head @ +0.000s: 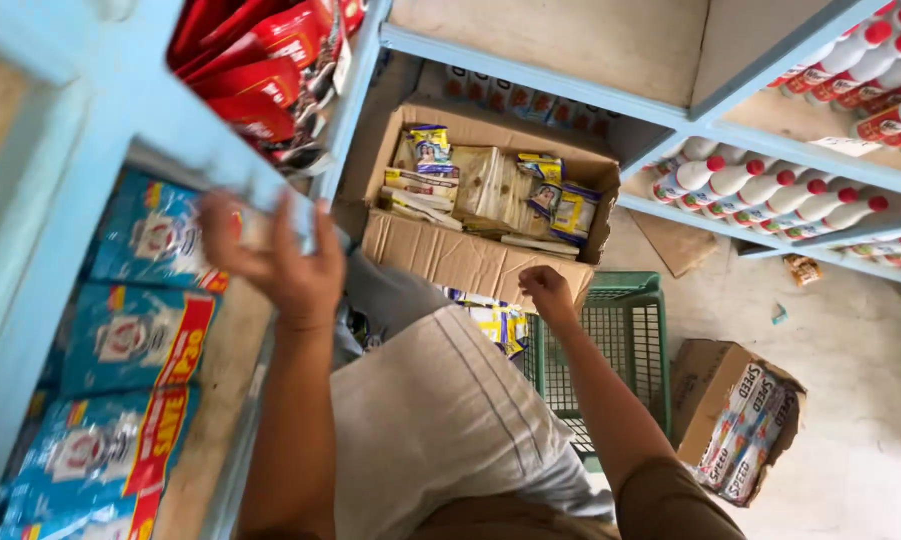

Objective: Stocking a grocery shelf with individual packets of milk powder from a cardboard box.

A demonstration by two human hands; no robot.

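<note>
Left hand [275,262] up at the blue shelf edge [170,140], fingers spread, touching a blurred packet [245,228] by the blue packets [135,335]; cannot tell if the grip has closed on it. Right hand [545,290] curled together low by the open carton [450,255] and green basket [630,330]. Risk: loose hold lets the packet slip off the shelf edge; stacked blue packets could slide.

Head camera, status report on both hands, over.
Left hand raised at shelf edge by blue packets. Right hand closed beside cardboard box, contents unclear. Green crate below.
</note>
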